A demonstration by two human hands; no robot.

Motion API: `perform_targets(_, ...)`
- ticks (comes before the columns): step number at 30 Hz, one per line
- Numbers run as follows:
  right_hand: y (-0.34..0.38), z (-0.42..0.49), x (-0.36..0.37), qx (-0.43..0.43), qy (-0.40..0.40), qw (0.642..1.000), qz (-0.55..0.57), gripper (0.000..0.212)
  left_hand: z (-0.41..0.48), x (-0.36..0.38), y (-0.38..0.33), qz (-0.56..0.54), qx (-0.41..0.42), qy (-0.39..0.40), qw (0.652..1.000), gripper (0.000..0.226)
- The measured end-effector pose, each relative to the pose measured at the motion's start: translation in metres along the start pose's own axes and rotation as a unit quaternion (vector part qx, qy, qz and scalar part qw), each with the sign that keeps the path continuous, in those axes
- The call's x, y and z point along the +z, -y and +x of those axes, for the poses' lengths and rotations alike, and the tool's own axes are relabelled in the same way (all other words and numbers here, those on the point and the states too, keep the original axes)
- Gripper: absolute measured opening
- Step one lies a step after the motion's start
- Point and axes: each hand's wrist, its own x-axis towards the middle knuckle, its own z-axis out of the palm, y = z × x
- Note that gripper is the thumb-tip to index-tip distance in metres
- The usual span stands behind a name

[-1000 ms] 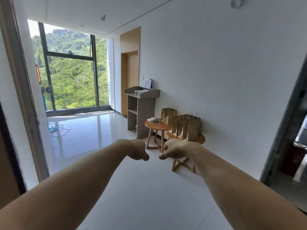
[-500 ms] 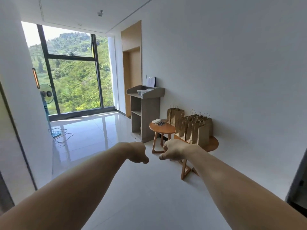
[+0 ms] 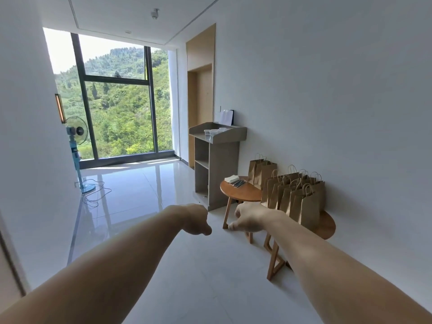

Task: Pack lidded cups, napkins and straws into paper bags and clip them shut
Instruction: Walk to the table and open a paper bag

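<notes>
Two bare forearms show, uncovered along the whole length in view. Each narrows smoothly from a broad near end to a slim wrist. The left grip [image 3: 196, 220] and the right grip [image 3: 249, 218] are bare as well, shown from the back, with rounded knuckles and the fingers mostly hidden.

Place: plain white hall indoors
Upper left: big window [image 3: 117, 108], green hill outside
Floor [image 3: 145, 188]: shiny white tiles
Right: grey stand [image 3: 222, 164], round tables [image 3: 240, 191], paper bags [image 3: 301, 202]
</notes>
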Motion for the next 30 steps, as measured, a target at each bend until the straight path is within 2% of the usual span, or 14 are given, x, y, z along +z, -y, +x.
perform_targets(10, 0.009, 0.187, -0.033, 0.02, -0.027, 0.999, -0.002, 0.043, 0.175, -0.053, 0.094, 0.001, 0.021, -0.022, 1.0, 0.031)
perform_targets(13, 0.008, 0.238, -0.039, 0.024, -0.02, 1.0, 0.002, 0.042, 0.224, -0.067, 0.112, -0.012, 0.026, -0.03, 0.999, 0.037)
perform_targets(18, -0.017, 0.326, -0.058, 0.031, -0.014, 0.999, 0.01, 0.036, 0.312, -0.08, 0.125, -0.026, 0.042, -0.026, 0.998, 0.048)
perform_targets(24, -0.057, 0.437, -0.09, 0.013, -0.017, 1.0, -0.011, 0.052, 0.427, -0.11, 0.131, -0.008, 0.034, -0.026, 0.999, 0.045)
perform_targets(30, -0.088, 0.535, -0.133, 0.011, -0.025, 0.999, -0.03, 0.053, 0.528, -0.149, 0.139, -0.019, 0.028, -0.038, 0.999, 0.043)
